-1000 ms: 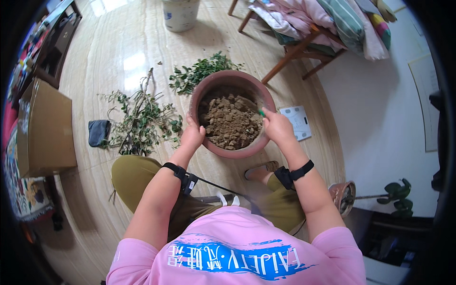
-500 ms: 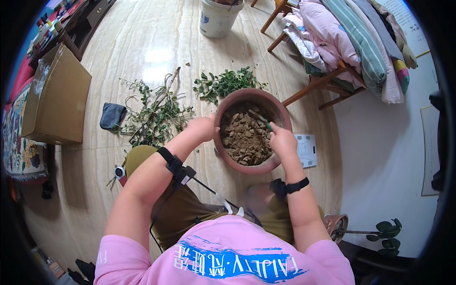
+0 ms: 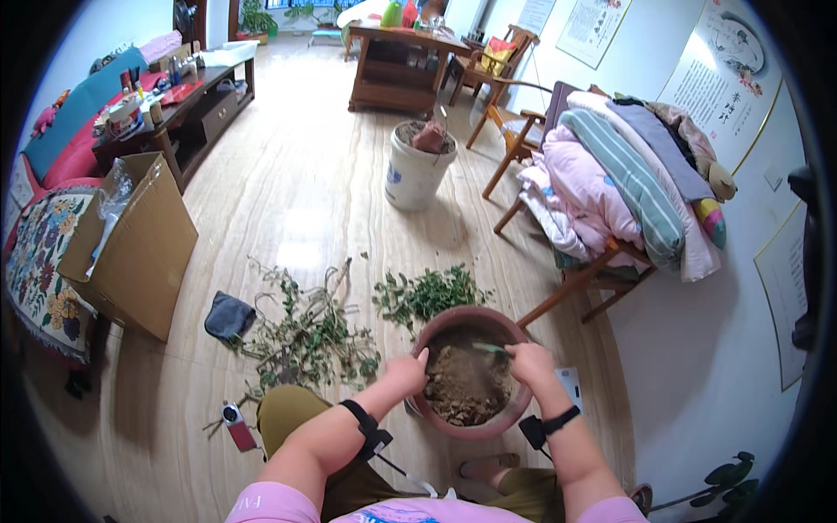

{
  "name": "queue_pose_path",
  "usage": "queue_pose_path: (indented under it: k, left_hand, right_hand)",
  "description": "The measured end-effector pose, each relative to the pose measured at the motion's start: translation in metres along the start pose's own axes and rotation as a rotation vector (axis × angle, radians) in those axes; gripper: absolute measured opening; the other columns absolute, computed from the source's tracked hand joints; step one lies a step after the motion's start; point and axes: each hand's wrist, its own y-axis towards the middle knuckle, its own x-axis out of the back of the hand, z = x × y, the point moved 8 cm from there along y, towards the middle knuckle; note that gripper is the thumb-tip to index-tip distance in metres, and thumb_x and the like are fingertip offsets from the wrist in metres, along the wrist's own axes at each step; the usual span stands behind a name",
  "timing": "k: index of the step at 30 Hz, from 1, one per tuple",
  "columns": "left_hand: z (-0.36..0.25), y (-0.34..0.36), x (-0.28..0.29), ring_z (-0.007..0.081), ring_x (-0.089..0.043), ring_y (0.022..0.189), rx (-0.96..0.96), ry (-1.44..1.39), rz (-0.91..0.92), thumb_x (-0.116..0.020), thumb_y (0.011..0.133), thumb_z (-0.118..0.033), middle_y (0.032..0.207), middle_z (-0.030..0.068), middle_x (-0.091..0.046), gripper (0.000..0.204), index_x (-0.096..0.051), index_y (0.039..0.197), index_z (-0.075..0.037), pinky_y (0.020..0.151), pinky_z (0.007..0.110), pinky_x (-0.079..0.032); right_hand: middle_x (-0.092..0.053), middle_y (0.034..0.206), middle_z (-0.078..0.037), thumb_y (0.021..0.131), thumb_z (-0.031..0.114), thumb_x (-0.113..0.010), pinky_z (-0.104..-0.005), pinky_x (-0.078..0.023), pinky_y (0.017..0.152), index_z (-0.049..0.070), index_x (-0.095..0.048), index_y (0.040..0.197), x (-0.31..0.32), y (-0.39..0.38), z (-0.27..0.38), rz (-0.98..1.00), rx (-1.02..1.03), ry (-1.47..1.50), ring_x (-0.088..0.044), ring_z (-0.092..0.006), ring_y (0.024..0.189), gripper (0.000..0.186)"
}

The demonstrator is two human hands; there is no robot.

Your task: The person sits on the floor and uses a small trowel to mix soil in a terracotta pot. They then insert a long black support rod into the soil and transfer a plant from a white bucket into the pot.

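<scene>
A round terracotta-coloured pot (image 3: pixel 424 408) stands on the floor before me, partly filled with crumbly brown soil (image 3: pixel 466 397). My left hand (image 3: pixel 407 373) grips its left rim, the thumb up along the edge. At the right rim, my right hand (image 3: pixel 530 361) is closed round a small green-handled digging tool (image 3: pixel 490 348). The tool points left across the inside of the pot; its far end is blurred, so its exact shape cannot be made out. Cut leafy stems (image 3: pixel 314 336) lie left of the pot, and a leafy green heap (image 3: pixel 432 295) lies just beyond it.
A white bucket of soil (image 3: pixel 418 179) stands farther ahead. To the left are a cardboard box (image 3: pixel 148 253) and a dark cloth (image 3: pixel 229 317). A chair piled with bedding (image 3: pixel 602 192) stands at the right; a white scale (image 3: pixel 569 390) lies beside the pot.
My view has tilted up, showing more of the room. The digging tool has swung from slanting into the soil to lying more level, pointing left. My left hand stays on the rim.
</scene>
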Motion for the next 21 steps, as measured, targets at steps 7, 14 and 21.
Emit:
queue_pose_path:
  k: [7, 14, 21]
  left_hand:
    - [0.001, 0.013, -0.010, 0.0308, -0.066, 0.104, 0.016, 0.085, -0.056, -0.065, 0.087, -0.046, 0.117, 0.0156, -0.065, 0.084, -0.032, 0.147, 0.004, 0.084, 0.044, -0.053]
    - [0.003, 0.009, -0.018, 0.0326, -0.062, 0.107, -0.027, 0.151, -0.099, -0.068, 0.085, -0.044, 0.128, 0.0177, -0.057, 0.078, -0.041, 0.140, 0.005, 0.085, 0.045, -0.053]
    - [-0.006, 0.000, -0.035, 0.0369, -0.058, 0.111, -0.079, 0.120, -0.101, -0.073, 0.079, -0.044, 0.137, 0.0203, -0.047, 0.075, -0.051, 0.131, 0.006, 0.084, 0.047, -0.054]
  right_hand:
    - [-0.073, 0.097, -0.014, 0.086, 0.015, -0.054, -0.0416, -0.057, 0.080, 0.008, -0.076, 0.099, -0.114, 0.015, 0.035, 0.108, -0.030, -0.115, -0.071, -0.0297, 0.093, 0.026]
    - [-0.071, 0.110, -0.016, 0.085, 0.019, -0.059, -0.0415, -0.055, 0.087, 0.008, -0.074, 0.107, -0.096, 0.027, 0.011, 0.225, -0.124, -0.082, -0.069, -0.0305, 0.103, 0.030]
    - [-0.073, 0.104, -0.004, 0.075, 0.024, -0.068, -0.0384, -0.056, 0.081, 0.028, -0.077, 0.096, -0.005, 0.013, -0.016, 0.205, 0.042, -0.118, -0.070, -0.0237, 0.093, 0.023]
